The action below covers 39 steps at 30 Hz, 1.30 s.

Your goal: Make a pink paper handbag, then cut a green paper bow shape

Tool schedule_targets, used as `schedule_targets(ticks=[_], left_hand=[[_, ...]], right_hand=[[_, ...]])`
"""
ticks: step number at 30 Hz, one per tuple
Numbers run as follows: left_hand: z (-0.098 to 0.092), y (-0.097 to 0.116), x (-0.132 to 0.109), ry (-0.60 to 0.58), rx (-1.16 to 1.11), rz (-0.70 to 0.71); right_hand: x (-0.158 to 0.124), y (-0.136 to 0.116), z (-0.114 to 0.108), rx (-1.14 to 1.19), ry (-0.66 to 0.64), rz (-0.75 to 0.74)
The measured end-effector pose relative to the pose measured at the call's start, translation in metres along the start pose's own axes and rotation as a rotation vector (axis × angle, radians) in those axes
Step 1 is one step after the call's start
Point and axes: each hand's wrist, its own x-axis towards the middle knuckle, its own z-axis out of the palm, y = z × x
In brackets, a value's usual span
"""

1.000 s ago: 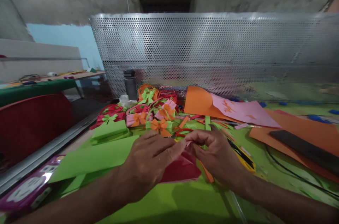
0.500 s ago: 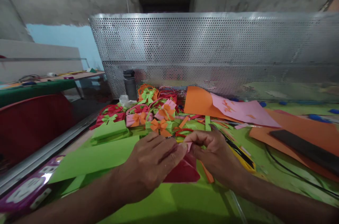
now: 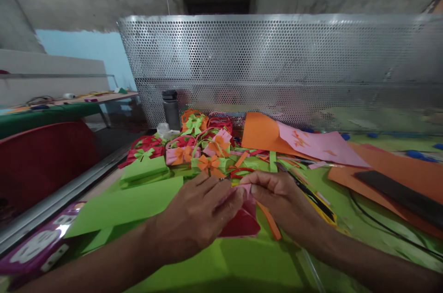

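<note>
My left hand (image 3: 197, 214) is closed over the left side of a folded red and pink piece of paper (image 3: 242, 224), its thumb pressed on the upper edge. Opposite it, the thumb and bent fingers of my right hand (image 3: 277, 194) pinch the paper's pink upper right corner. Part of the paper is hidden under my left hand. An orange paper strip (image 3: 272, 223) lies just right of it. Behind my fingers shows a red loop (image 3: 242, 171), perhaps a scissor handle. Past my right hand lies a yellow and black cutter (image 3: 314, 198).
Small paper bags with bows (image 3: 182, 154) are heaped behind my hands, near a grey bottle (image 3: 171, 110). Green paper (image 3: 131, 210) lies left, beside a purple case (image 3: 41, 242). Orange sheets (image 3: 261, 134) and a black bar (image 3: 398, 191) lie right. A perforated metal panel (image 3: 221, 57) stands behind.
My right fingers have shifted slightly on the paper, and more of its pink upper corner now shows between my hands. Both hands keep their hold. The whole view has moved slightly.
</note>
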Motion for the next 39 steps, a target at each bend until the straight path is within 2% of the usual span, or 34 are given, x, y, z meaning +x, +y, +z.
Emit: schedule_targets(ticks=[10,14,20,22,26,29,32,36,39], left_hand=[[0.001,0.002,0.0,-0.081,0.05,-0.008],[-0.001,0.003,0.0,-0.064,0.073,0.015],[0.002,0.004,0.001,-0.059,0.039,-0.009],[0.004,0.001,-0.002,-0.021,0.012,-0.074],[0.005,-0.009,-0.007,0.009,-0.15,-0.356],[0.002,-0.016,-0.006,0.01,-0.311,-0.507],[0.001,-0.018,-0.005,0.076,-0.401,-0.574],[0.002,-0.017,-0.006,0.185,-0.388,-0.611],[0.001,-0.016,-0.007,0.204,-0.418,-0.658]], right_hand=[[0.005,-0.009,-0.002,0.123,-0.062,0.134],[0.005,-0.01,-0.002,0.178,-0.082,0.185],[0.005,0.002,0.0,0.125,-0.026,0.052],[0.005,0.005,0.0,0.09,0.009,0.023],[0.006,0.003,-0.005,0.031,0.087,-0.019],[0.006,0.001,-0.009,0.037,0.094,-0.018],[0.007,0.002,-0.009,0.047,0.1,-0.029],[0.008,0.007,-0.007,0.031,0.111,-0.095],[0.008,0.01,-0.006,-0.006,0.124,-0.124]])
